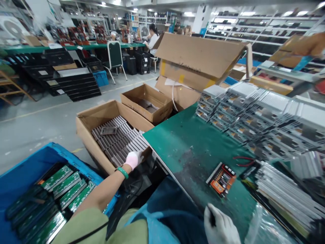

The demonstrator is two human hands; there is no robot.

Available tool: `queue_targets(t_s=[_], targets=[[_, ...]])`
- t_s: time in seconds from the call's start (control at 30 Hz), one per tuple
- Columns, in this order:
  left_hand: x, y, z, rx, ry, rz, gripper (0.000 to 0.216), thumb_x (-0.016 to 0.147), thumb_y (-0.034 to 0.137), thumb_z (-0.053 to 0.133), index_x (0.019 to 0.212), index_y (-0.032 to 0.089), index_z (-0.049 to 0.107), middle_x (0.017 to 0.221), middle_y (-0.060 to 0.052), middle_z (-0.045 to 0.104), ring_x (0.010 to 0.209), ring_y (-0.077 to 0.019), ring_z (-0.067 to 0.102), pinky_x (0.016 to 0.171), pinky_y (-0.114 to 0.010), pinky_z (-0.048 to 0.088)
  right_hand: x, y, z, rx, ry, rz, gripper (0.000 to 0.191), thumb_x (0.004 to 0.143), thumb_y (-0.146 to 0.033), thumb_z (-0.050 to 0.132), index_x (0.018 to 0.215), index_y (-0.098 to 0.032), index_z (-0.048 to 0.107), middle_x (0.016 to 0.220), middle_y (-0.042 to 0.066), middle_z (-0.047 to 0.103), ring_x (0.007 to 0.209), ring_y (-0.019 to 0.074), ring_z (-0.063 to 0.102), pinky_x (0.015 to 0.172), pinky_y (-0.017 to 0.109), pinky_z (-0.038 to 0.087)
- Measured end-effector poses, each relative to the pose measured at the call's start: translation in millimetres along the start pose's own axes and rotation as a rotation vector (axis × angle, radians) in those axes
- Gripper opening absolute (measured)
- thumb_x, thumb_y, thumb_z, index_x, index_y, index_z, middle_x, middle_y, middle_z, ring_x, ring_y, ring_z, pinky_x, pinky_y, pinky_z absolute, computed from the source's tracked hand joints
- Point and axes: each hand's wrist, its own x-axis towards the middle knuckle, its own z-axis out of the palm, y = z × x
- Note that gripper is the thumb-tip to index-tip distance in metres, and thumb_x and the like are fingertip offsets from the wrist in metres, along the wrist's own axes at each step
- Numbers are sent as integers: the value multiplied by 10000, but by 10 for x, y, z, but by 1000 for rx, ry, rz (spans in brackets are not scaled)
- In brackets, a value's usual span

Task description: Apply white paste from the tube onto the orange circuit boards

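My left hand (133, 160), in a pale pink and white glove with a green bangle at the wrist, reaches to the near right corner of an open cardboard box (87, 127). Rows of grey ribbed metal pieces (119, 137) fill that box, and one flat framed piece (109, 130) lies on top. The left fingers blur against the box edge, so their grip is unclear. At the table's near edge, my right hand (221, 225), in a white glove, is curled with thumb and forefinger close together. Anything inside that curl is hidden. An orange and black package (222, 179) lies beyond it on the green table (175, 135).
Stacked metal housings (254, 108) cover the table's far right. Red-handled pliers (243, 161) and a bundle of metal strips (286, 195) lie nearer. A blue crate (52, 149) with green circuit boards (73, 186) stands at left. Another cardboard box (144, 98) sits behind. A person (153, 40) sits far back.
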Motion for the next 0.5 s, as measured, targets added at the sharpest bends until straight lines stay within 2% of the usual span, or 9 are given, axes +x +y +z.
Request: queue_targets(t_s=[0.17,0.27,0.4,0.5], targets=[[-312,-25,74,10,-32,122,379,941,457,450,1055,136,617,906,-82,671,869,-207,643,850,-410,486,-48,42,42,13,34,-27,27,825,-162,673,847,-163,688,696,2,711,591,123,628,597,230,425],[-368,-75,48,1,-37,151,368,924,443,462,1022,132,634,858,-107,684,836,-233,660,806,-391,493,-120,92,102,47,40,-49,48,820,-164,668,864,-169,688,699,7,706,588,126,620,607,236,428],[-333,-117,-46,-38,36,72,382,930,392,413,1068,105,624,876,-170,693,862,-293,670,778,-395,493,-214,145,161,83,33,-37,108,826,-199,640,909,-177,706,718,26,702,608,144,620,622,256,430],[-389,-184,-185,-94,92,21,399,879,415,509,1150,141,611,963,-147,703,930,-279,666,812,-341,494,-257,161,154,125,23,-36,153,833,-219,626,948,-178,717,713,33,693,613,148,615,635,262,433]])
